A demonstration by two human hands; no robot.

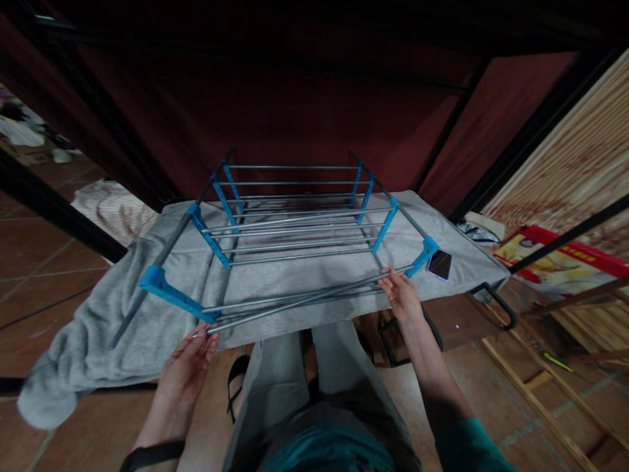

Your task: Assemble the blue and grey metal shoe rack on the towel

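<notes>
A rack of grey metal tubes with blue plastic connectors (156, 282) lies on the grey blanket-covered surface in front of me. Across its near end runs a loose-looking metal tube (295, 303), slanting up to the right. My left hand (189, 357) pinches the tube's left end just below the near left blue connector. Farther along, my right hand (399, 292) has its fingers closed around the tube near its right end, beside the near right blue connector (423, 252). Whether the tube's right tip sits in that connector I cannot tell.
A phone (439, 265) lies on the grey blanket (98, 328) to the right of the rack. A red and yellow box (555, 259) stands at the right, near a wooden frame (540, 393) on the tiled floor. Dark posts and a maroon cloth (295, 111) rise behind.
</notes>
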